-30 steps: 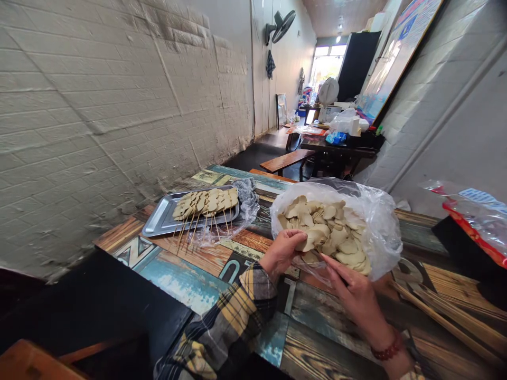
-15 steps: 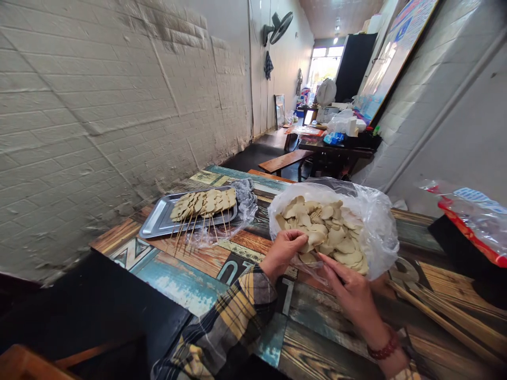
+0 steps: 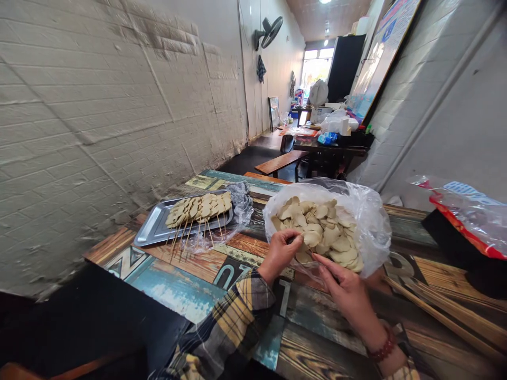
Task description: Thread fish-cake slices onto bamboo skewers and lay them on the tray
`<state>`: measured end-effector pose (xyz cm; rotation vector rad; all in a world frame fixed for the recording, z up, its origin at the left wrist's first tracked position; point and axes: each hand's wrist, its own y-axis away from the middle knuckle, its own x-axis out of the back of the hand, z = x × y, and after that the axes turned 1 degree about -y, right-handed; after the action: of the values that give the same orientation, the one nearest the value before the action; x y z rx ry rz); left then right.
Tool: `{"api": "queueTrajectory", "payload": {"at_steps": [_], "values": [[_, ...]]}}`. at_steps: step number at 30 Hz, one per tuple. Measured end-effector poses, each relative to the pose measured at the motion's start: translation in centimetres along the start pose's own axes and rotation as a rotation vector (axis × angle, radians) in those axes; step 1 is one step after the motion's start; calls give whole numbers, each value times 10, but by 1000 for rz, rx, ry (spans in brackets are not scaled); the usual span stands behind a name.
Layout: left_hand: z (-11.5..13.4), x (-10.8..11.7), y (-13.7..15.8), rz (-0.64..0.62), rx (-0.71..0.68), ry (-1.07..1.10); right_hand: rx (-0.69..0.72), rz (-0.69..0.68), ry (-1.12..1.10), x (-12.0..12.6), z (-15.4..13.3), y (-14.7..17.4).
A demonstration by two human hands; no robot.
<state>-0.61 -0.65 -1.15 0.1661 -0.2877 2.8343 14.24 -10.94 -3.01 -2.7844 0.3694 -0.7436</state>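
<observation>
Flat, beige oval slices lie heaped in an open clear plastic bag on the table. My left hand, closed between thumb and fingers, pinches one of the slices at the near left side of the bag. Just to its right, my right hand is closed in a pinch on a thin skewer, mostly covered by the fingers, its tip pointing at the slices by my left hand. On a metal tray to the left rest several filled skewers, their bare ends sticking out over the near rim.
Loose bamboo skewers lie at the right, near a black container with a red-edged plastic package on it. Crumpled plastic lies beside the tray. A wooden bench and a cluttered table stand beyond.
The view has shifted slightly, so the whole scene sits a little further left. Both hands keep nearly the same pinching pose at the bag.
</observation>
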Motion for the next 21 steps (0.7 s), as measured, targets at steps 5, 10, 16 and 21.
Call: {"api": "queueTrajectory", "payload": {"at_steps": [5, 10, 16, 21], "values": [[-1, 0, -1, -24, -39, -53, -80, -12, -42, 0, -6, 0], [2, 1, 0, -27, -77, -126, -119, -37, -106, -2, -5, 1], [3, 1, -1, -67, -24, -110, -141, -37, -130, -3, -3, 1], [1, 1, 0, -139, 30, -37, -166, -35, -195, -6, -6, -1]]}}
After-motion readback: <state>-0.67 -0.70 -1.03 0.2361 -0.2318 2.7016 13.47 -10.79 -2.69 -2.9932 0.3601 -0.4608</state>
